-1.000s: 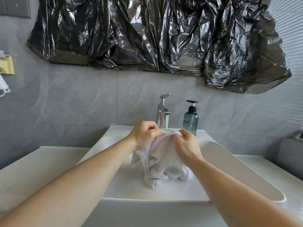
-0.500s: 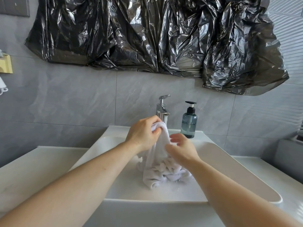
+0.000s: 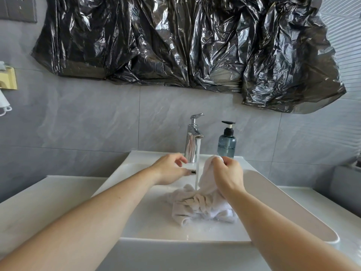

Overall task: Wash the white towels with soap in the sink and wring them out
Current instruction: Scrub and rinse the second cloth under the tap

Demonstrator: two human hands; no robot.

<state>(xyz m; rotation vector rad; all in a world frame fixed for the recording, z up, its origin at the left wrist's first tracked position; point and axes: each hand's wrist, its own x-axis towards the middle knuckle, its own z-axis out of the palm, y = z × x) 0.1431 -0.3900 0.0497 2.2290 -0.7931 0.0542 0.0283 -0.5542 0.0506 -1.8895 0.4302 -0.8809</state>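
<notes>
A wet white towel (image 3: 201, 206) lies bunched in the white sink (image 3: 293, 216), one end lifted. My right hand (image 3: 227, 176) grips that raised end just right of the water stream. A thin stream runs from the chrome faucet (image 3: 192, 145) down onto the towel. My left hand (image 3: 170, 171) hovers empty left of the stream, near the faucet base, with fingers loosely curled. The blue-grey soap pump bottle (image 3: 226, 142) stands on the sink's back ledge, right of the faucet.
A white counter (image 3: 39, 208) runs along both sides of the sink. Black plastic sheeting (image 3: 185, 42) hangs on the grey tiled wall above. A yellow holder (image 3: 7, 78) is fixed to the wall at far left.
My left hand let go of the towel and moved left toward the faucet base. My right hand took the towel's upper end. Water now runs from the faucet.
</notes>
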